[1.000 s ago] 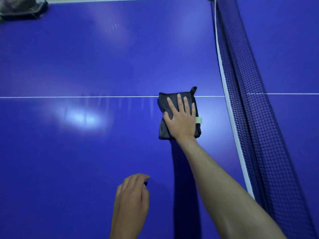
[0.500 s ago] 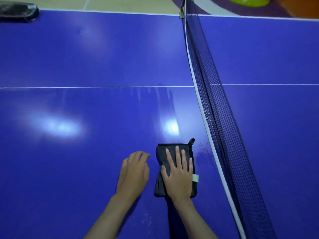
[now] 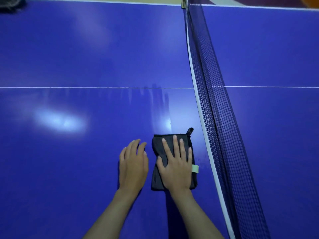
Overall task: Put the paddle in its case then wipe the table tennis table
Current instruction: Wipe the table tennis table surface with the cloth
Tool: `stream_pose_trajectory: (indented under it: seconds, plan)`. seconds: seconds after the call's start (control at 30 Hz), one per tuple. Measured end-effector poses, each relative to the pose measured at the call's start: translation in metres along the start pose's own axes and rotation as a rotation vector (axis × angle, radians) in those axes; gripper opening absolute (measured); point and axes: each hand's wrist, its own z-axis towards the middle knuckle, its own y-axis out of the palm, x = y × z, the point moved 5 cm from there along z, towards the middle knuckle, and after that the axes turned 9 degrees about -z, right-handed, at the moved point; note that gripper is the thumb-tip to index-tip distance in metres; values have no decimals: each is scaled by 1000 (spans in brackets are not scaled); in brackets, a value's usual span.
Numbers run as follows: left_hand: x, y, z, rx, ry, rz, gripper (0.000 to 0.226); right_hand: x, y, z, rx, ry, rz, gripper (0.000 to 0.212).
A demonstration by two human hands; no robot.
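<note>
Cloth (image 3: pixel 156 144) unmoved beside net (image 3: pixel 222 135) since half-second ago; right hand (image 3: pixel 176 164) flat, pressing it; left hand (image 3: pixel 133 163) relaxed, empty. Keep pressure even, overlap strokes.

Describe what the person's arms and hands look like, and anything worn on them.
Both forearms are bare up to the bottom of the picture: no sleeves show. The left hand and the right hand wear no gloves, and no rings, watch or wristband can be seen. The fingernails look short and unpainted. No marks or bandages show.
</note>
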Motion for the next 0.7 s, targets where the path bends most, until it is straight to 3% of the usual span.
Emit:
stream_pose_trajectory:
  seconds: [0.23,0.47,0.7]
  plan:
    - [4,32,24,-5,-58,170,53,7,16,124,66,-8,42,64]
    - [0,38,29,-1,-96,194,54,6,30,235,77,-2,44,63]
    - [0,38,32,2,-94,187,55,9,33,248,62,-33,61,62]
